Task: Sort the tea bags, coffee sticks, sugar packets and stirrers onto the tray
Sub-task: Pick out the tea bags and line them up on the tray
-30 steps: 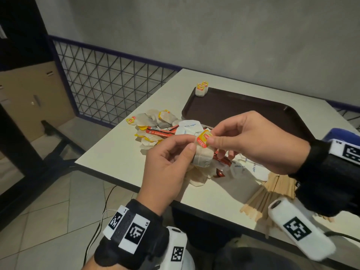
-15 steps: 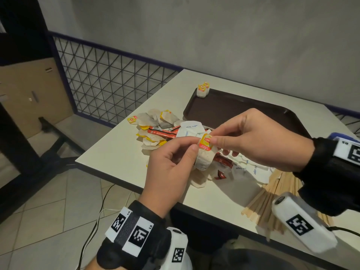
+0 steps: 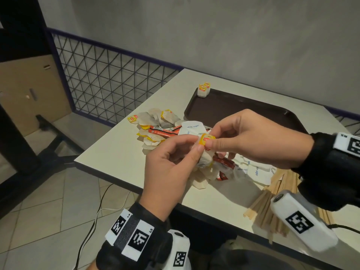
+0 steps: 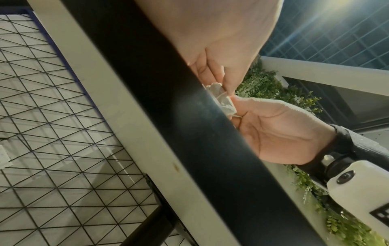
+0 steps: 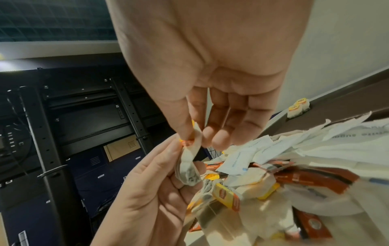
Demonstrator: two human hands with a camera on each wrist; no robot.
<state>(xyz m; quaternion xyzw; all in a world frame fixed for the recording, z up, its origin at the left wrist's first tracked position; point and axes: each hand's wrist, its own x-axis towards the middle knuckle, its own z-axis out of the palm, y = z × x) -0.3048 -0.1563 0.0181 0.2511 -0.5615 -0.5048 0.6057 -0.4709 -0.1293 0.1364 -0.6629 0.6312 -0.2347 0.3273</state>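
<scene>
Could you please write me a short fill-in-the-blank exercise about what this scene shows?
1. Both hands, the left hand and the right hand, pinch one ____ bag between them.
2. ____ tea bags stand at the far left corner of the brown tray.
3. The wooden stirrers lie on the ____, not on the tray.

Missing words: tea; two; table
</scene>
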